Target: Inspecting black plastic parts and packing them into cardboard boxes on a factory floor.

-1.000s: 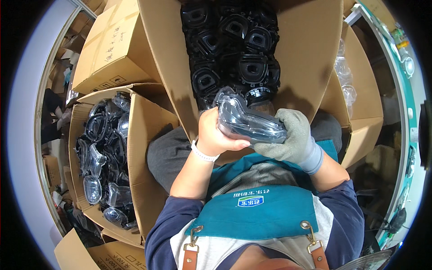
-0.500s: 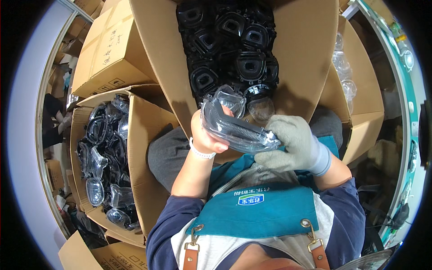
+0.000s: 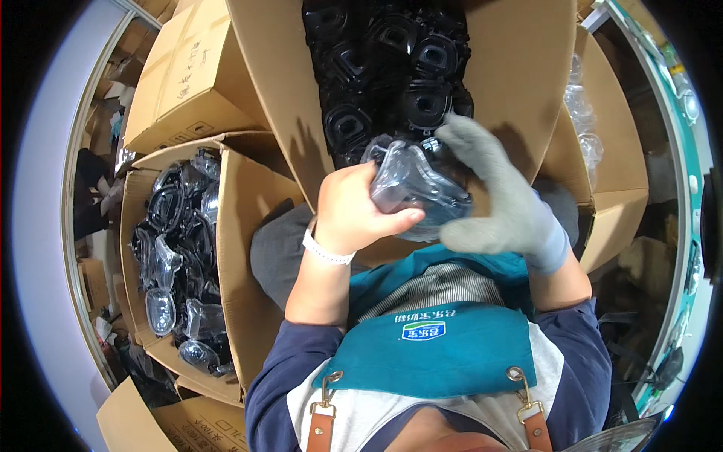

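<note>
My bare left hand (image 3: 358,211), with a white band at its wrist, grips a clear plastic lamp cover (image 3: 410,177) in front of my body. Its transparent, bulging side faces up, and the thumb presses on its near edge. At the cover's right, my right hand (image 3: 501,196) wears a pale grey glove. Its thumb and fingers are spread wide around that end, apparently holding nothing. Just beyond is an open cardboard box (image 3: 508,83) filled with black lamp housings (image 3: 437,56). The held cover hides the nearest of them.
On the left stands a carton (image 3: 252,226) of mixed clear and black lamp parts (image 3: 169,260), with a closed carton (image 3: 177,71) behind it. Another open carton (image 3: 617,151) at the right holds clear covers (image 3: 587,147). An open box flap (image 3: 128,422) juts in at lower left.
The lamp part has been turned over in my left hand, so its clear bulging side now shows. My right hand has let go of its end and spread open.
</note>
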`<action>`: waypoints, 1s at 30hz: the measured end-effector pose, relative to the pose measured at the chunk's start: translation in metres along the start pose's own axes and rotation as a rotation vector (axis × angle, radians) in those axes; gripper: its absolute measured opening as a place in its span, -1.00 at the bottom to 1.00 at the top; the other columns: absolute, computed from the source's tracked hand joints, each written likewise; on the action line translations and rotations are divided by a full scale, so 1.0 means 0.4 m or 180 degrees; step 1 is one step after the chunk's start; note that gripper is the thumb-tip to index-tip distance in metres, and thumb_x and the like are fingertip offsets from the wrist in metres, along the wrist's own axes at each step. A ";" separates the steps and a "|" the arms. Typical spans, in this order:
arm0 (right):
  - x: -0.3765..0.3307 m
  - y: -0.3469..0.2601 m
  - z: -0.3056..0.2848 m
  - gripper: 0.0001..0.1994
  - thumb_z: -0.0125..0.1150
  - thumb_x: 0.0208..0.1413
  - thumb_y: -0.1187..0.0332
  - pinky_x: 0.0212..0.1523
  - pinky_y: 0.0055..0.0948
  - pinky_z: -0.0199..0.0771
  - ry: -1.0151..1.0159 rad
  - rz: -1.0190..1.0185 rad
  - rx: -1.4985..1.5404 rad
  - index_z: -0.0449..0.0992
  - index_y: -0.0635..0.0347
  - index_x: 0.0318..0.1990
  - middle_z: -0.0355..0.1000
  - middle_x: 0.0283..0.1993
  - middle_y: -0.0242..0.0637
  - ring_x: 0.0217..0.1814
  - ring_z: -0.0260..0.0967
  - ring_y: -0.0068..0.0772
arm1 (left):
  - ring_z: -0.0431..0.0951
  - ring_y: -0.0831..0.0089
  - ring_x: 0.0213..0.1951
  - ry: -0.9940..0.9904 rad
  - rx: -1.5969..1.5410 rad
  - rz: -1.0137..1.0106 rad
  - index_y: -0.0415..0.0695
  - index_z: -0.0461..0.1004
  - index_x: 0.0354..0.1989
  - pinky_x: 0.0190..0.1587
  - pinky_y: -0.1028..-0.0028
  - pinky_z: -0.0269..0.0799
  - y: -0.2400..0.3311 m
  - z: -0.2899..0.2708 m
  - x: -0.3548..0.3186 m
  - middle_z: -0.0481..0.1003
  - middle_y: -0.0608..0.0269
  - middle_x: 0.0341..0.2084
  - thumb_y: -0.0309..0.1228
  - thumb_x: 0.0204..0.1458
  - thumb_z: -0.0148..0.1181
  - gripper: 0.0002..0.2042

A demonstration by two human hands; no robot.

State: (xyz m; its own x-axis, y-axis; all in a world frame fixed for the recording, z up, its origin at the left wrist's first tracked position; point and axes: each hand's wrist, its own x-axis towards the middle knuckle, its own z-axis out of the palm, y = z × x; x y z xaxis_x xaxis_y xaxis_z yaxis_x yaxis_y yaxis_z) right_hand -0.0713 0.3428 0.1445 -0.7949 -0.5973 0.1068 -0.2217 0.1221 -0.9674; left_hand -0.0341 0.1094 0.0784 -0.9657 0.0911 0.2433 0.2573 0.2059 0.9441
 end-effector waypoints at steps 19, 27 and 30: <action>0.052 0.143 0.109 -0.50 0.01 0.29 -0.03 0.09 -0.23 0.57 0.0979 0.0212 0.4331 0.36 0.14 0.20 0.44 0.13 -0.18 0.10 0.47 -0.26 | 0.44 0.43 -0.44 0.0409 -0.1078 0.0045 -0.31 0.41 -0.22 -0.36 0.48 0.40 0.029 0.114 -0.037 0.42 0.13 -0.44 -0.44 0.00 0.26 -0.76; 0.024 0.234 0.057 -0.60 -0.03 0.31 0.35 0.35 -0.36 0.16 0.1949 -0.0525 0.0490 0.24 0.28 0.25 0.22 0.26 -0.09 0.28 0.24 -0.26 | 0.45 0.08 -0.39 0.0116 0.1247 0.1273 -0.17 0.37 -0.34 -0.33 0.21 0.39 0.081 -0.004 0.008 0.37 0.12 -0.48 -0.41 -0.24 0.39 -0.68; 0.037 0.055 0.001 -0.44 0.30 0.05 0.12 0.34 -0.08 0.13 0.1627 -0.1983 -0.1825 0.34 0.21 0.14 0.33 0.18 -0.12 0.29 0.25 -0.12 | 0.41 0.10 -0.42 -0.0183 0.1659 0.1492 -0.12 0.38 -0.41 -0.37 0.26 0.35 0.074 -0.024 0.002 0.34 0.17 -0.51 -0.40 -0.34 0.41 -0.67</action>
State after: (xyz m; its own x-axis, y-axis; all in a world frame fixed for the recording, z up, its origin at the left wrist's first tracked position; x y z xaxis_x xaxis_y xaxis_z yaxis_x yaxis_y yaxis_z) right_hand -0.0878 0.3364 0.1247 -0.5616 -0.2875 0.7758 -0.8159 0.3481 -0.4616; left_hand -0.0276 0.1060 0.1087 -0.7491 0.3328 0.5727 0.6434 0.5712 0.5097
